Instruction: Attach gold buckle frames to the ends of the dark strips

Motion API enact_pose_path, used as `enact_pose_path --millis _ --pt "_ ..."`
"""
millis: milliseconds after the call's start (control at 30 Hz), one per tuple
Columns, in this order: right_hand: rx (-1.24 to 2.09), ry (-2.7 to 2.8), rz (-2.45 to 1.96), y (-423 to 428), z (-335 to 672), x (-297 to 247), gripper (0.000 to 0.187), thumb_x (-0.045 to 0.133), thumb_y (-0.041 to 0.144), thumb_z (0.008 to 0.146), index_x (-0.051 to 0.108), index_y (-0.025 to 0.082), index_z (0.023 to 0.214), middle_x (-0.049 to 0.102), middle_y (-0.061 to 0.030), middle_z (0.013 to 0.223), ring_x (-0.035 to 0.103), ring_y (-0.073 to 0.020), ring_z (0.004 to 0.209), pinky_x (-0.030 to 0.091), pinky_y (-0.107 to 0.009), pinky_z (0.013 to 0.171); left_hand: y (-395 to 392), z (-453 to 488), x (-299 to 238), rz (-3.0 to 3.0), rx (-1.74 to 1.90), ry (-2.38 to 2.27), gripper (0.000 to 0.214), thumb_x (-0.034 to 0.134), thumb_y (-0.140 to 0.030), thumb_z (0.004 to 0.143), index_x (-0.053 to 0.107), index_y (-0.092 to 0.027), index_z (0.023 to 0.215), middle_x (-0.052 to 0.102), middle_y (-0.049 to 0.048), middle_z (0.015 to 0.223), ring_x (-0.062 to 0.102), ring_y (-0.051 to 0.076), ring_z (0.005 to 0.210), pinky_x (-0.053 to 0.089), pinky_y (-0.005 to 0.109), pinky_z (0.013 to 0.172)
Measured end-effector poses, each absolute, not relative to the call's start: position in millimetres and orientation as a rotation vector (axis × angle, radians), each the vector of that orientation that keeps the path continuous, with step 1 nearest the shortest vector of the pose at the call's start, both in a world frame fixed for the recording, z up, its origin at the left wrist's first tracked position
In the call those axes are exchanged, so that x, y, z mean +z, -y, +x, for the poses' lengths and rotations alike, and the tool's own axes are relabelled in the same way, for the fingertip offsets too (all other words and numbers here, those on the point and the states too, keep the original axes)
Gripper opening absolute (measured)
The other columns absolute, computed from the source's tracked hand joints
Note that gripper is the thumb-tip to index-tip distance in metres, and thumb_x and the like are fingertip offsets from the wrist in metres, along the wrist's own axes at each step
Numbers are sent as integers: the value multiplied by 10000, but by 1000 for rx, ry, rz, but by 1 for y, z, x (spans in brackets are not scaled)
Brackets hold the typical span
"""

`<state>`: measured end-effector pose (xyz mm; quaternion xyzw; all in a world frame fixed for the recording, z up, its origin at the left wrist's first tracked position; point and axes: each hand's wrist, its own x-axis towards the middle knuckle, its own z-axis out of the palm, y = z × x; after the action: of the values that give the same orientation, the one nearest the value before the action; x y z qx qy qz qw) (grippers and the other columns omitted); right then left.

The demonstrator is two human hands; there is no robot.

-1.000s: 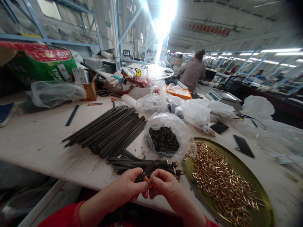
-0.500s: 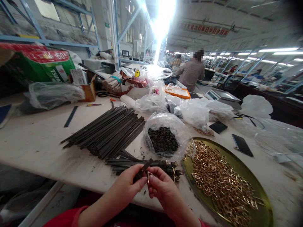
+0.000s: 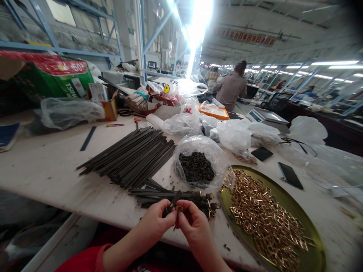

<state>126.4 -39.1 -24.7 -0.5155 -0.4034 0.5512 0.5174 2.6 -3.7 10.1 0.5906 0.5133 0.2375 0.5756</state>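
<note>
Metal of a polished gold tone is shown in a small four-sided buckle (image 3: 179, 209), which is pinched between the thumb and fingers of the right hand (image 3: 195, 219), low in the middle of the view and near the front edge of the tabletop (image 3: 59, 162). A flat, matt, dark strap (image 3: 173, 201) is gripped by the closed fingers of the left hand (image 3: 157, 218), one end being angled upward beside the buckle. The two hands are held almost together, and whether the strap is threaded through the buckle cannot be told, since much of both is covered by the fingers. Just beyond the hands, buckled dark straps (image 3: 163, 193) are laid in a loose bundle, their gold frames gathered at its right end. Behind the bundle, a broad pile of plain dark strips (image 3: 127, 158), thin and straight-edged, is spread slantwise. To its right, small black pieces (image 3: 195, 167) are heaped in a clear, crinkled plastic bag (image 3: 222, 166) whose mouth is spread open. A smooth, rounded, brass-coloured tray (image 3: 316, 234) is largely covered by a tangled heap of loose gold buckles (image 3: 266, 215), open-framed and glinting. The pale tabletop is scuffed and flecked with dark specks.
</note>
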Motion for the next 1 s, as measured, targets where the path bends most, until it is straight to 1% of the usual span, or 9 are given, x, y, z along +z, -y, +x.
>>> enact_pose_path --millis 167,300,367,467,533,667,833,1000 --pt "1249 1028 -1289 40 129 -32 203 585 319 766 560 181 913 591 1 723 542 -115 605 450 -234 576 3 2 7 1404 571 -1228 207 467 -383 672 442 -185 617 449 -40 582 405 129 576 321 245 553" --pt "1237 1048 -1270 38 134 -34 168 616 340 753 555 189 791 557 20 660 512 -109 599 421 -228 578 2 4 11 1355 528 -1179 233 475 -411 712 443 -189 649 432 -57 556 365 107 514 292 223 496" --pt "1279 981 -1233 36 138 -31 198 645 361 727 557 187 755 549 29 619 507 -109 575 414 -229 563 0 2 16 1335 469 -1126 268 469 -449 737 454 -188 680 435 -60 563 342 97 484 270 215 462" --pt "1287 872 -1212 31 145 -21 253 679 400 690 570 180 751 553 32 583 515 -108 549 414 -232 559 -5 -4 23 1360 423 -1065 342 409 -513 781 462 -186 692 442 -51 589 342 95 472 275 213 450" --pt "1296 809 -1208 28 149 -16 278 690 410 679 567 181 779 562 32 589 526 -106 553 423 -233 576 -10 -9 26 1438 407 -1075 337 395 -493 799 482 -183 700 458 -40 602 372 106 499 296 218 473" --pt "1346 729 -1148 26 149 -16 335 719 399 651 527 203 845 561 46 619 524 -97 538 430 -225 555 -13 -12 23 1575 401 -1098 280 431 -420 804 515 -176 695 492 -27 630 434 131 592 328 225 542" --pt "1284 878 -1192 30 141 -25 251 703 340 676 547 198 812 559 31 691 534 -104 606 445 -222 573 -12 1 14 1530 470 -1095 232 497 -393 766 514 -170 704 515 -30 642 452 129 595 332 219 534" --pt "1340 912 -1196 33 142 -25 231 674 351 704 561 201 838 571 29 671 547 -114 600 445 -227 567 -12 7 7 1473 488 -1110 201 468 -349 749 505 -166 672 510 -25 597 444 124 554 326 218 500"
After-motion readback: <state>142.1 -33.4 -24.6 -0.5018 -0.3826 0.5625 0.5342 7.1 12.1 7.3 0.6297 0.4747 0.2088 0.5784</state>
